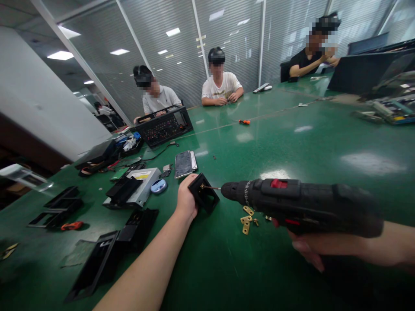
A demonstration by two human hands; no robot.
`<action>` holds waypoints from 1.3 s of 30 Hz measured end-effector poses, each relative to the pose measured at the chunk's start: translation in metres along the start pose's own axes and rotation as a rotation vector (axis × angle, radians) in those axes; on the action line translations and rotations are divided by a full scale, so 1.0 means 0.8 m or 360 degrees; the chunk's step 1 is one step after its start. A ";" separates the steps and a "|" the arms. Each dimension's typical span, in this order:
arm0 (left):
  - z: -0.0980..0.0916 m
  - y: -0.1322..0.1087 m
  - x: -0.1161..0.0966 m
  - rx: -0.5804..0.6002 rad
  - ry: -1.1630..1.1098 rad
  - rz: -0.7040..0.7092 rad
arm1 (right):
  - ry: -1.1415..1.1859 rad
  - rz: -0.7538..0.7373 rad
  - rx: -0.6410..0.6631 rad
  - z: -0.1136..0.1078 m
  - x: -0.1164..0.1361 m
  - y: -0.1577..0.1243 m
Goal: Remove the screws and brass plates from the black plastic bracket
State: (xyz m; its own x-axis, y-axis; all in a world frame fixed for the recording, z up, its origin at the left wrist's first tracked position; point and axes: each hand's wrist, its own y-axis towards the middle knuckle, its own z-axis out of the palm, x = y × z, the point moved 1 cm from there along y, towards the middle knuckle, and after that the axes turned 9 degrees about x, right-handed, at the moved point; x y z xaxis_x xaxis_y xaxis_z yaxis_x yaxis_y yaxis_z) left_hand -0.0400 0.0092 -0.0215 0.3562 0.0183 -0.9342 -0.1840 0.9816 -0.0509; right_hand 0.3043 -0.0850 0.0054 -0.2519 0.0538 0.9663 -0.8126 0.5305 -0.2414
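Note:
My left hand [187, 198] is closed round the edge of a black rectangular plastic part [205, 202] with openings in it, held tilted above the table. In my right hand [308, 250] is a black cordless drill [292, 198] with a red switch on top. Its long thin bit points left and reaches a small brass-coloured piece [202, 186] on the part; whether it sits in a screw is too small to tell. Below the drill's chuck lie several small brass plates [246, 224] and a brass screw or fitting [256, 222].
Black plastic housings [94, 263], an orange-handled tool [71, 226], an optical drive [145, 181] and a blue round object [158, 186] lie left on the green table [275, 142]. A screwdriver [244, 122] lies farther back. Beyond, a person [158, 95] sits behind a black case [165, 125]; two others sit rightward.

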 end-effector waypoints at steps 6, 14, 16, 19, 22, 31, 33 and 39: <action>0.004 -0.002 -0.003 0.0019 0.0038 -0.0029 | 0.0156 0.0182 -0.0102 0.009 0.025 -0.012; 0.003 -0.006 -0.004 0.0027 0.0046 -0.0002 | 0.0334 -0.0055 0.0143 -0.004 0.003 0.000; 0.003 -0.005 -0.003 0.0038 0.0049 0.0011 | 0.0278 -0.0113 0.0255 -0.007 -0.005 0.005; 0.004 -0.003 -0.004 0.0043 0.0040 0.0060 | 0.0220 -0.0094 0.0246 -0.009 -0.010 0.007; 0.005 -0.001 -0.004 0.0054 0.0025 0.0055 | 0.0201 -0.0004 0.0191 -0.007 -0.007 0.006; 0.007 -0.001 -0.003 0.0044 0.0019 0.0037 | 0.0288 0.0180 -0.0034 0.004 0.021 -0.011; 0.009 -0.001 -0.003 0.0038 0.0003 0.0018 | 0.0257 0.0164 -0.0043 0.002 0.016 -0.011; 0.010 -0.001 -0.003 0.0016 -0.0026 -0.0004 | 0.0201 -0.0006 0.0126 -0.005 -0.006 0.000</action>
State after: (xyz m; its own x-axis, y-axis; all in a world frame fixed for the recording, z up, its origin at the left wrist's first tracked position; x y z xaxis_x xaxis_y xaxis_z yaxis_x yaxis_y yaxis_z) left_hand -0.0336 0.0097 -0.0166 0.3717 0.0186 -0.9282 -0.1740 0.9835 -0.0500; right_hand 0.3073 -0.0821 0.0013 -0.1845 0.1605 0.9696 -0.8536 0.4628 -0.2391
